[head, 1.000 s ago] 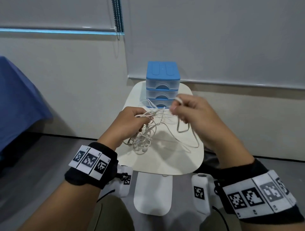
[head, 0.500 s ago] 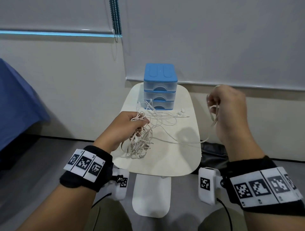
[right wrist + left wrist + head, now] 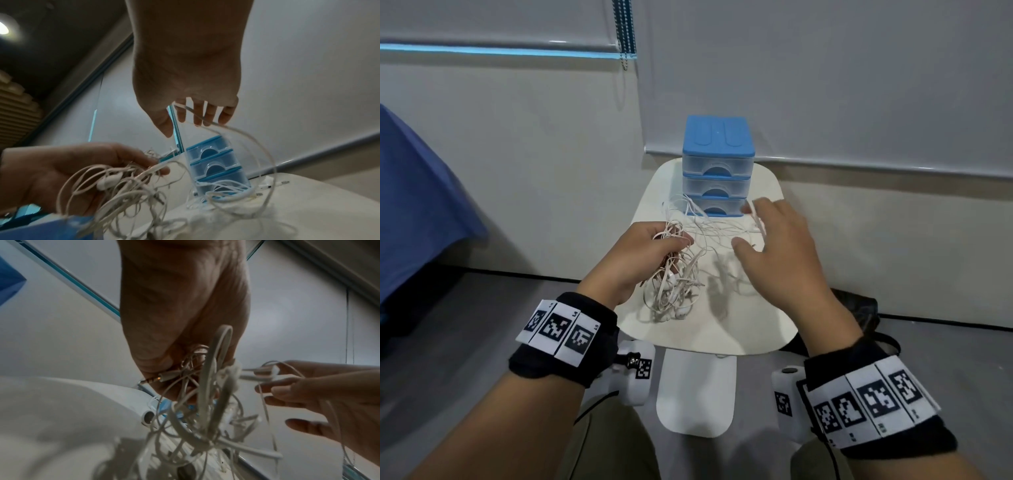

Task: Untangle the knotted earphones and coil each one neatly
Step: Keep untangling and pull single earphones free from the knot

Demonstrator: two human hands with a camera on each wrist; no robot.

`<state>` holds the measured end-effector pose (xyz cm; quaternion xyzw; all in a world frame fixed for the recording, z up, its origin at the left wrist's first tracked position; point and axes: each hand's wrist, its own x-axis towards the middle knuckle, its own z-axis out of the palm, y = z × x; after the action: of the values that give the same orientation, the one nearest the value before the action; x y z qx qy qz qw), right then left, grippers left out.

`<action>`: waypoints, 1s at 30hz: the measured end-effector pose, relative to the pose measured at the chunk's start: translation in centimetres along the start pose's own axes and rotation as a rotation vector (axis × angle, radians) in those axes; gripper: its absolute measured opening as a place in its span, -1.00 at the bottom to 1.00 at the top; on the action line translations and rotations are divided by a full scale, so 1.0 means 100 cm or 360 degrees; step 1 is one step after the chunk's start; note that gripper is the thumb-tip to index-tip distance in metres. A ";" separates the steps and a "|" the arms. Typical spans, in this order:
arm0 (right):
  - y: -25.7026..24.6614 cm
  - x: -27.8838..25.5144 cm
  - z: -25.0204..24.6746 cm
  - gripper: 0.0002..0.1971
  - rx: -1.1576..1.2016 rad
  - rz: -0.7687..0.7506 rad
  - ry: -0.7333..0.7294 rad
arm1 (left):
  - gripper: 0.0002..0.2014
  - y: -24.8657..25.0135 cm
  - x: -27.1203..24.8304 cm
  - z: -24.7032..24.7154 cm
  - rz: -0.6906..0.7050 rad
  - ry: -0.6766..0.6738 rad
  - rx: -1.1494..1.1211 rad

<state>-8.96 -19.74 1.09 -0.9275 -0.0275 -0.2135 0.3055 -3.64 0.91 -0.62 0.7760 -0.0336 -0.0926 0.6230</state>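
A tangle of white earphone cables point(image 3: 674, 287) hangs from my left hand point(image 3: 654, 250) down onto the small white table point(image 3: 722, 332). The left hand point(image 3: 185, 305) grips the knot's top; a jack plug point(image 3: 164, 378) sticks out of the fist. More loose strands point(image 3: 715, 226) lie spread in front of the drawer box. My right hand point(image 3: 774, 240) hovers over them with fingers spread. In the right wrist view one cable point(image 3: 205, 121) lies across the fingertips point(image 3: 224, 116), not pinched. The left hand point(image 3: 51, 170) and its bundle point(image 3: 123, 186) show below.
A small three-drawer box with a blue lid point(image 3: 717, 164) stands at the table's far edge, against the wall. A blue cloth point(image 3: 414, 205) hangs at the left. A dark bag point(image 3: 859, 308) lies on the floor right of the table.
My right hand, which had pulled a strand up and out to the right, has come back over the table and spread its fingers. The left hand keeps its grip on the tangle.
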 end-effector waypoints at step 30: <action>0.035 0.015 0.060 -0.96 0.0523 0.0224 -0.0940 | -0.74 0.000 0.011 0.000 -0.0186 -0.0047 0.0189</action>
<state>-4.72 -19.22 -4.51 -0.8873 -0.0847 0.0930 0.4436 -2.54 0.78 -0.77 0.8108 -0.0030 -0.1381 0.5687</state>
